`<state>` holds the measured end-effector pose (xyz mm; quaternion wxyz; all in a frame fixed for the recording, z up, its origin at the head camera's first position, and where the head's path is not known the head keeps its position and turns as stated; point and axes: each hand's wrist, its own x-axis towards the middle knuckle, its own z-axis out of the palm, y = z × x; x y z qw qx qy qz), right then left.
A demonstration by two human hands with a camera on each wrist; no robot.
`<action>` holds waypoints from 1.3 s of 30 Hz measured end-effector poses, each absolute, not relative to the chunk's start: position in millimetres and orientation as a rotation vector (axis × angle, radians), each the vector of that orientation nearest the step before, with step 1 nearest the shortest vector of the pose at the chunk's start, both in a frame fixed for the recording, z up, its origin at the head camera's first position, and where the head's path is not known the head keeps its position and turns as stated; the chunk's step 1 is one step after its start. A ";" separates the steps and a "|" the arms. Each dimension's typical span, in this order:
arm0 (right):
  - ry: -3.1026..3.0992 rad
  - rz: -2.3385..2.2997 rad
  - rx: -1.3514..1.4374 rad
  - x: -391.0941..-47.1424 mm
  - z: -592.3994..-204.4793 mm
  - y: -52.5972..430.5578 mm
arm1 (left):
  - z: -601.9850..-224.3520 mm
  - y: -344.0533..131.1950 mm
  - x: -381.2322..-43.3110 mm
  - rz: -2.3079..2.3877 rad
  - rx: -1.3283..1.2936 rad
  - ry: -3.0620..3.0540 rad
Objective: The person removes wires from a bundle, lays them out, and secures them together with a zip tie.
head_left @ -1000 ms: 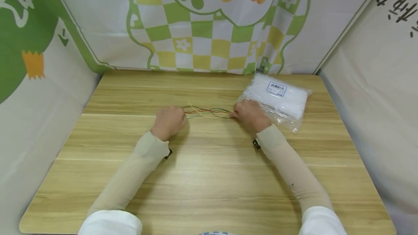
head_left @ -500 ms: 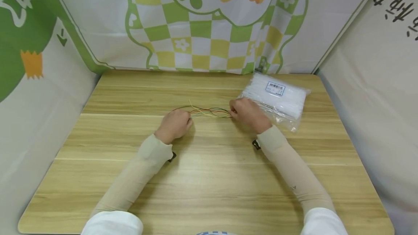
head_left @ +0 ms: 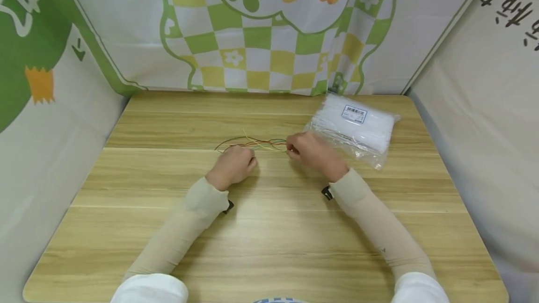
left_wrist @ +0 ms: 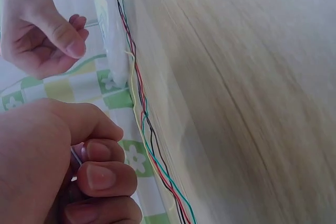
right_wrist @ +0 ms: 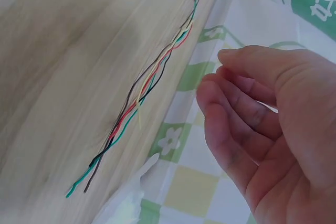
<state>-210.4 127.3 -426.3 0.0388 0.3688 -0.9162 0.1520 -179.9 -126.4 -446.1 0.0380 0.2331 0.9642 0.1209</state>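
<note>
Green-and-yellow checked fabric (head_left: 273, 41) is hanging behind the clear bag (head_left: 366, 131), which is lying on a wood-grain table (head_left: 269, 233). Loose coloured wires (right_wrist: 167, 53) are lying left of the bag, crossing one another. We are holding our left hand (head_left: 231, 165) farther left of the bag, its fingers curled toward the palm, no wire showing inside them. Our right hand (head_left: 316, 151) is hanging just beside the bag's near left corner, its fingers loosely bent, the thumb standing apart, gripping nothing. We are guessing the wires could splay, since nothing visible is binding them; the yellow wire (right_wrist: 139, 116), poking sideways, could escape a pinch. Our right hand could also snag the bag's loose film, being so near.
</note>
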 end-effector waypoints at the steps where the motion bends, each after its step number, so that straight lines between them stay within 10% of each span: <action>1: -2.810 0.485 1.144 -208.8 -425.3 126.1 | -445.9 -125.2 -179.6 0.366 0.720 2.958; 39: -2.650 0.596 1.391 -184.4 -424.5 100.5 | -443.3 -94.5 -169.1 0.566 0.942 2.824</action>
